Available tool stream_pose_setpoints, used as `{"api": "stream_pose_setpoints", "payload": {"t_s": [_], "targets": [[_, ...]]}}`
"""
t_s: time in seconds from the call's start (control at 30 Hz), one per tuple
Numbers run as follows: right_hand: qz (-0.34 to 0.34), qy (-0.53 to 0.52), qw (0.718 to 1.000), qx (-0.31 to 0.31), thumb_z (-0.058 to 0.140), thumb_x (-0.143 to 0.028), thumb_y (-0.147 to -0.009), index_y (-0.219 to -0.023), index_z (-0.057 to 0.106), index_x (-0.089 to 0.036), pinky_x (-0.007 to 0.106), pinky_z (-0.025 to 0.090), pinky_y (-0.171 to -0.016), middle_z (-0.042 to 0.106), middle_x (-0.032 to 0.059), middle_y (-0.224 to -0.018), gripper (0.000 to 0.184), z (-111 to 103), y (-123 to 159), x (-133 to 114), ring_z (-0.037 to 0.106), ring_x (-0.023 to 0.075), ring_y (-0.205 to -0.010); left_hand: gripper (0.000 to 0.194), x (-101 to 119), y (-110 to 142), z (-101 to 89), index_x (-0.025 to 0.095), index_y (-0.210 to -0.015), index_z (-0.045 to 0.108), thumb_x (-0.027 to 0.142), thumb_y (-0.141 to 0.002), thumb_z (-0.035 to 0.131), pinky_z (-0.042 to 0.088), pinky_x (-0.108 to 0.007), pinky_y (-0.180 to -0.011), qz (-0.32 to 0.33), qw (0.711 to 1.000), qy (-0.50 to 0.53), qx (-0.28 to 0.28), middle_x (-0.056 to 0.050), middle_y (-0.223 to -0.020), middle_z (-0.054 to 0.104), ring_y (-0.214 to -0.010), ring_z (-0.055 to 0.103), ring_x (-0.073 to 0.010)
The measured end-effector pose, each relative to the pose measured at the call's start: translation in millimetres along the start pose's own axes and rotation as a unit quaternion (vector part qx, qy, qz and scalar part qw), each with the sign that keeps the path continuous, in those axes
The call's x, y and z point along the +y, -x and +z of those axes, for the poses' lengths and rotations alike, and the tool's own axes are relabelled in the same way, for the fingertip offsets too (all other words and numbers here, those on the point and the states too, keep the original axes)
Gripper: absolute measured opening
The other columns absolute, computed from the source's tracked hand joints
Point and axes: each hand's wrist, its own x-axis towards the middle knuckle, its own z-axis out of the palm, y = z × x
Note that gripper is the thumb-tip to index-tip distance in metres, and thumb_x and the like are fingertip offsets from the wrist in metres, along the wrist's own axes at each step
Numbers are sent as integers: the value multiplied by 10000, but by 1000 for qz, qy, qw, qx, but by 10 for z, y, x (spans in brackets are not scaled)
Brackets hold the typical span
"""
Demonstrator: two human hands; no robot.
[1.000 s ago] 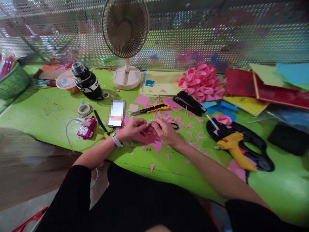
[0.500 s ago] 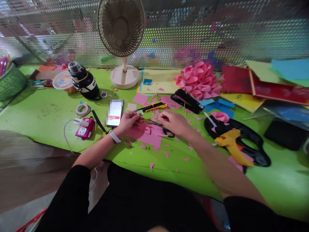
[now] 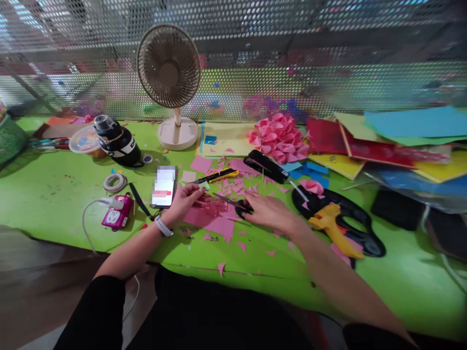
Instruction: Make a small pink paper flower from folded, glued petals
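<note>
So your left hand [image 3: 185, 198], the one with the white watch band [image 3: 163, 227], has its thumb and fingers pinched together on a tiny pale green paper piece [image 3: 205, 185], just above the flat pink paper sheet [image 3: 219, 224]. Your right hand [image 3: 269, 210] is over the black-handled metal scissors [image 3: 241, 208], fingers curled down onto the handles, blades pointing at your left hand; can't tell if you've actually got a grip on them. Pink paper scraps [image 3: 237, 185] are all over the green table [image 3: 54, 194] around there, with a yellow-and-black utility knife [image 3: 222, 175] lying just beyond your left fingertips. Your lit-up phone [image 3: 164, 187] sits near your left wrist, and the long black stapler [image 3: 266, 166] is up past your right hand, beside that bunch of folded pink paper petals [image 3: 279, 138].
</note>
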Motion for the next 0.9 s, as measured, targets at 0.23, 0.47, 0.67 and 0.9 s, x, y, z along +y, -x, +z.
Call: {"api": "stream_pose_setpoints", "payload": {"t_s": [0.23,0.47,0.67,0.9], "targets": [[-1,-139,990,34,718,-308,-734,-809,646,-219,303,425,-529,736,64,-796,137,-79,-54,350,661,227,-658,465,32,10,-4,143,-877,575,476,-706,850,608,-218,-629,-1,1000,-1,-5,-29,-778,752,-699,745,-137],[116,-557,797,201,786,-306,-685,-834,565,-220,312,540,-547,696,30,-724,280,-116,-180,697,629,153,-538,474,-7,-13,-3,143,-881,574,459,-685,868,604,-242,-643,-6,1000,18,-7,-38,-791,755,-726,749,-151],[-2,-582,813,14,827,-343,-668,-882,612,-189,286,526,-554,682,22,-764,340,85,-26,35,629,137,-608,479,-14,4,31,139,-859,576,464,-676,876,598,-248,-667,5,1000,28,-14,-27,-803,750,-734,748,-152],[-7,-578,816,-9,875,-553,-587,-791,577,-200,258,456,-506,617,-7,-667,505,80,60,-170,562,123,-574,463,-52,-2,34,131,-860,571,470,-716,852,596,-265,-724,-1,999,40,-32,-60,-845,761,-794,757,-165]]}}
